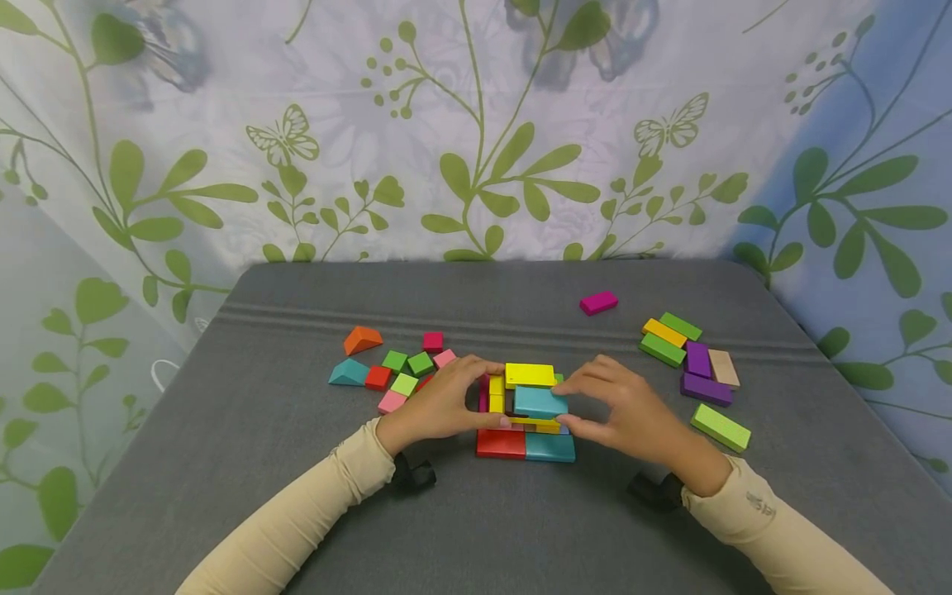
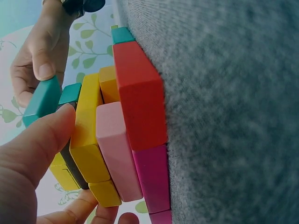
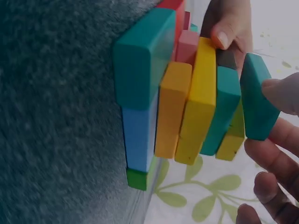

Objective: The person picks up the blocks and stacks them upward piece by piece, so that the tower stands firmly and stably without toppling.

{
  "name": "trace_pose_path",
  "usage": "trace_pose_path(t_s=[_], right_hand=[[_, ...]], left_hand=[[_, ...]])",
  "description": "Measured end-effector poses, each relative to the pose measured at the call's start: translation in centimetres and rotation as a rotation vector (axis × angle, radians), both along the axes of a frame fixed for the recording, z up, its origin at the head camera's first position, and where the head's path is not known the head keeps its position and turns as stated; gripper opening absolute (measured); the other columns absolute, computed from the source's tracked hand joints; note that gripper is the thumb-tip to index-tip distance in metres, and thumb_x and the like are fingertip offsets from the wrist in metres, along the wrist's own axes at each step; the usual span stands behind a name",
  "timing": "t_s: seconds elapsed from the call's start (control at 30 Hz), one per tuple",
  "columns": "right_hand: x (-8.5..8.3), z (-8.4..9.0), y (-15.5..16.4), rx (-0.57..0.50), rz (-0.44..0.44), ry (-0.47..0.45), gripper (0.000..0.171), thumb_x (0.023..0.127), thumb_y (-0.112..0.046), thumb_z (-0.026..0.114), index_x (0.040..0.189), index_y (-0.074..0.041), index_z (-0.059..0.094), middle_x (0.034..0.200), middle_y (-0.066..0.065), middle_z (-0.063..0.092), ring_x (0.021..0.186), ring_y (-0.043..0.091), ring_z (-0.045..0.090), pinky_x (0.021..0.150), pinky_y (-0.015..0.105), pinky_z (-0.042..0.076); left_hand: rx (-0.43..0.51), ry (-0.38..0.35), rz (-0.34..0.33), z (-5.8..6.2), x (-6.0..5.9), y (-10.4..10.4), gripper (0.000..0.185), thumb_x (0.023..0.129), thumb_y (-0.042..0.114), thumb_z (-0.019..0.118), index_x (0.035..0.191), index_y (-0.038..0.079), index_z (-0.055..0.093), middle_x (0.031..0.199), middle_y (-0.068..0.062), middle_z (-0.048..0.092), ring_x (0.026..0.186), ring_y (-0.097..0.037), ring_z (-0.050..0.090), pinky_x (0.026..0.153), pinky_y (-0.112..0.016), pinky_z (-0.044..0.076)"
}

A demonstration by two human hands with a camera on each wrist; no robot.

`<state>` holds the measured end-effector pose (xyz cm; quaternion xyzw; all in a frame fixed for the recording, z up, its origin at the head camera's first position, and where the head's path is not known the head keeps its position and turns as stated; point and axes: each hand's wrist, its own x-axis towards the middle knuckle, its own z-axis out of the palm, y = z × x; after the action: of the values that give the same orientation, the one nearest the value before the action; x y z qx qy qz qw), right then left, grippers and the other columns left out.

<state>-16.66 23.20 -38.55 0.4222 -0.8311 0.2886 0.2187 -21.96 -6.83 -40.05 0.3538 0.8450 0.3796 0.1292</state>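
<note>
A stack of coloured blocks stands in the middle of the grey table, with a red block and a teal block at its base and a yellow block on top. My left hand holds the stack's left side, its thumb pressed on the layers' edge and its fingers curled over the far side. My right hand pinches a teal plank between thumb and fingers at the front of the stack's top. In the right wrist view the teal plank sits just clear of the stack.
Loose pieces lie to the left: an orange wedge, a teal wedge and small red, green and pink cubes. Green, yellow, purple and tan planks lie to the right, along with a green plank and a magenta block. A leaf-print curtain hangs behind.
</note>
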Motion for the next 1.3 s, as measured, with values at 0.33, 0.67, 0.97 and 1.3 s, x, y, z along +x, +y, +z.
trace_pose_path(t_s=[0.33,0.67,0.97,1.3], right_hand=[[0.2,-0.4,-0.7,0.071,-0.071,0.008,0.028,0.103,-0.036,0.077,0.111,-0.010,0.082,0.106,0.000,0.075,0.092,0.016,0.060,0.072,0.036,0.058],[0.0,-0.3,-1.1,0.076,-0.086,0.024,0.026,0.088,-0.020,0.093,0.109,-0.009,0.081,0.106,0.002,0.069,0.094,0.018,0.061,0.072,0.036,0.058],[0.1,-0.1,-1.4,0.081,-0.126,-0.006,0.042,0.072,-0.008,0.100,0.109,-0.008,0.079,0.106,0.003,0.069,0.095,0.019,0.064,0.075,0.040,0.061],[-0.7,0.1,-0.7,0.045,-0.159,-0.480,0.066,0.089,-0.020,0.089,0.146,0.000,0.061,0.113,0.010,0.057,0.078,0.023,0.049,0.062,0.027,0.042]], left_hand=[[0.012,0.024,-0.014,0.0,0.0,0.0,0.075,0.092,0.034,0.088,0.151,-0.001,0.058,0.149,-0.017,0.059,0.134,-0.034,0.054,0.113,-0.054,0.047],[0.017,0.012,-0.003,0.3,0.1,0.1,0.084,0.090,0.038,0.089,0.157,0.002,0.053,0.152,-0.016,0.058,0.138,-0.036,0.048,0.112,-0.059,0.045],[0.073,0.036,0.013,0.4,0.3,0.0,0.080,0.092,0.035,0.087,0.158,0.006,0.053,0.156,-0.012,0.057,0.141,-0.035,0.050,0.114,-0.061,0.045],[0.055,0.050,0.029,0.4,0.3,0.1,0.074,0.093,0.035,0.087,0.155,0.009,0.057,0.152,-0.012,0.060,0.137,-0.034,0.052,0.112,-0.059,0.048]])
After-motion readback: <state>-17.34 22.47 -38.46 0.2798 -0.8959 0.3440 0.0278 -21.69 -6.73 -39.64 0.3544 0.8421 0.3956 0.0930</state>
